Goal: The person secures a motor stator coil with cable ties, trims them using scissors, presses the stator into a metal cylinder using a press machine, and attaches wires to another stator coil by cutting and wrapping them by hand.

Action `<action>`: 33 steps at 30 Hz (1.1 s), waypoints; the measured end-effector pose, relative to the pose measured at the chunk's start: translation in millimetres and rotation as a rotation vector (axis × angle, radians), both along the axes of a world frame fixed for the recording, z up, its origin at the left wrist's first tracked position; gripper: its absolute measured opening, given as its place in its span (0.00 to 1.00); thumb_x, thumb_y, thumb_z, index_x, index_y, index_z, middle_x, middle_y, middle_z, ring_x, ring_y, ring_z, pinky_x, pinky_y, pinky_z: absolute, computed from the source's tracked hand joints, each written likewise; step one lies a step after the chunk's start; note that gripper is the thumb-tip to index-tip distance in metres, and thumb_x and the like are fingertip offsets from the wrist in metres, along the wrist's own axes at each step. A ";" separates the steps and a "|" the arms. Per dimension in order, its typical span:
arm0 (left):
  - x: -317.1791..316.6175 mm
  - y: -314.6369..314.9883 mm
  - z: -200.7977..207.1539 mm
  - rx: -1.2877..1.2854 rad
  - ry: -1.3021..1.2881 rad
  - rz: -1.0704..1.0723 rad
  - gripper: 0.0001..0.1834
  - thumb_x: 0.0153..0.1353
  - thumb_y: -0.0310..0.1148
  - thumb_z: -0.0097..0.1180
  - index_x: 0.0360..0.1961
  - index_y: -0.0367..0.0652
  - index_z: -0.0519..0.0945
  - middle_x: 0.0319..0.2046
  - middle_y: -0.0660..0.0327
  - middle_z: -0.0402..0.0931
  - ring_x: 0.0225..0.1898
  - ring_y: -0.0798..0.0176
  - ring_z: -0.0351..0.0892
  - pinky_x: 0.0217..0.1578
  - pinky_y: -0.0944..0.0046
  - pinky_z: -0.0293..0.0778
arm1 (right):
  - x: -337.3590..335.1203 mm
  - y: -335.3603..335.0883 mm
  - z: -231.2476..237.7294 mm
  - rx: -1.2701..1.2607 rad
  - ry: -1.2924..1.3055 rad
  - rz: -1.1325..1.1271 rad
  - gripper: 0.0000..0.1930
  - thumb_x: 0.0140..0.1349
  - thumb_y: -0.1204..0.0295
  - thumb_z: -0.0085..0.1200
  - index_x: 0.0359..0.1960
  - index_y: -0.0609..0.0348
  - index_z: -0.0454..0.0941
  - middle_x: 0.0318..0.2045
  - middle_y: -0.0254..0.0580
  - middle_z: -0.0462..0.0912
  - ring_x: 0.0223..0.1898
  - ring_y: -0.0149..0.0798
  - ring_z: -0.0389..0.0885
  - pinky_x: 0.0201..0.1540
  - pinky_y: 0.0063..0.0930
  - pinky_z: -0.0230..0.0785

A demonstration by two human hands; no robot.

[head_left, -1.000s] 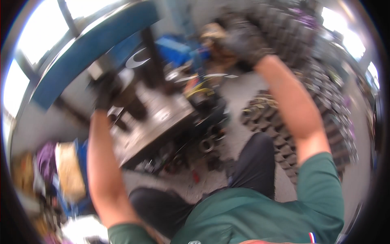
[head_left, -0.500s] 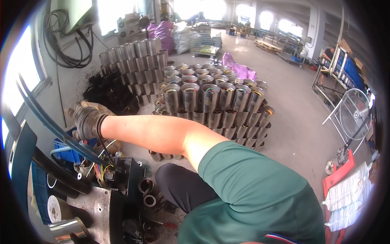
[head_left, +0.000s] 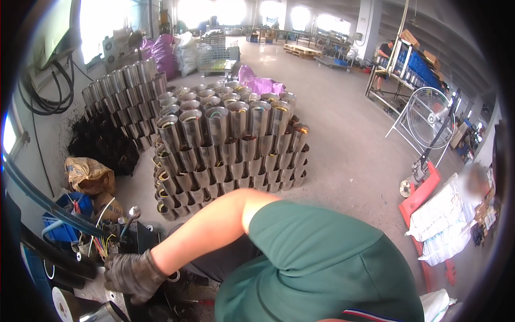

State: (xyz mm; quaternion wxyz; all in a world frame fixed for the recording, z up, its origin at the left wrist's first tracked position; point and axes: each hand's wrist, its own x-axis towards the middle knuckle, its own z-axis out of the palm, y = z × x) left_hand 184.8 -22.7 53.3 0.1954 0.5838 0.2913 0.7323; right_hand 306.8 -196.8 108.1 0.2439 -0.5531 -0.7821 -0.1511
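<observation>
My right hand [head_left: 134, 276], in a dark, dirty work glove, is lowered over the metal top [head_left: 88, 290] of a machine at the lower left. Its fingers point down and away and blur into the dark parts below, so their grip does not show. Close to it stand a pale round-ended cylinder [head_left: 63, 305] and a shiny metal tube [head_left: 110, 312]. A lever with a rounded end [head_left: 133, 212] and several loose coloured wires [head_left: 102, 244] rise just beyond the glove. My left hand is out of view.
Stacked metal cylinders with wires inside [head_left: 225, 126] stand ahead. At the left are a blue crate [head_left: 67, 214], a brown sack [head_left: 88, 174] and thick hoses [head_left: 59, 209]. A large fan [head_left: 429, 118] and a red pallet jack [head_left: 421, 188] are at the right. Another person [head_left: 383, 53] stands far off.
My right hand has come down from beside the brown sack, away from the lever, to the machine top. The view has swung right, so the stacks appear further left.
</observation>
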 end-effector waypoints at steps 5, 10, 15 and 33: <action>-26.6 -37.0 -28.3 -0.532 -0.464 0.056 0.47 0.51 0.41 0.76 0.69 0.32 0.69 0.70 0.54 0.67 0.65 0.57 0.65 0.68 0.63 0.59 | -62.1 82.9 -62.8 -0.400 0.613 0.013 0.72 0.30 0.42 0.84 0.77 0.63 0.57 0.57 0.61 0.79 0.59 0.60 0.80 0.63 0.43 0.72; -135.4 -24.5 -22.1 -1.308 -0.621 -1.085 0.47 0.66 0.65 0.58 0.73 0.38 0.69 0.67 0.46 0.72 0.66 0.41 0.72 0.69 0.43 0.68 | -103.5 116.1 -93.6 -0.317 0.932 0.249 0.31 0.61 0.48 0.68 0.59 0.53 0.76 0.56 0.41 0.82 0.55 0.45 0.78 0.65 0.45 0.68; -137.3 -14.0 -17.8 -1.299 -0.664 -1.045 0.51 0.63 0.65 0.62 0.75 0.39 0.64 0.68 0.47 0.71 0.67 0.41 0.71 0.69 0.42 0.67 | -107.8 144.4 -125.6 -0.113 0.849 0.128 0.47 0.48 0.55 0.74 0.67 0.68 0.67 0.52 0.58 0.82 0.52 0.51 0.82 0.60 0.40 0.75; -214.7 33.8 -17.8 -0.326 -0.878 -1.020 0.43 0.56 0.46 0.72 0.67 0.36 0.67 0.59 0.45 0.77 0.65 0.42 0.75 0.65 0.42 0.79 | -63.7 83.4 -64.2 -0.851 1.716 0.639 0.40 0.55 0.65 0.76 0.69 0.58 0.72 0.55 0.38 0.83 0.59 0.39 0.80 0.65 0.36 0.74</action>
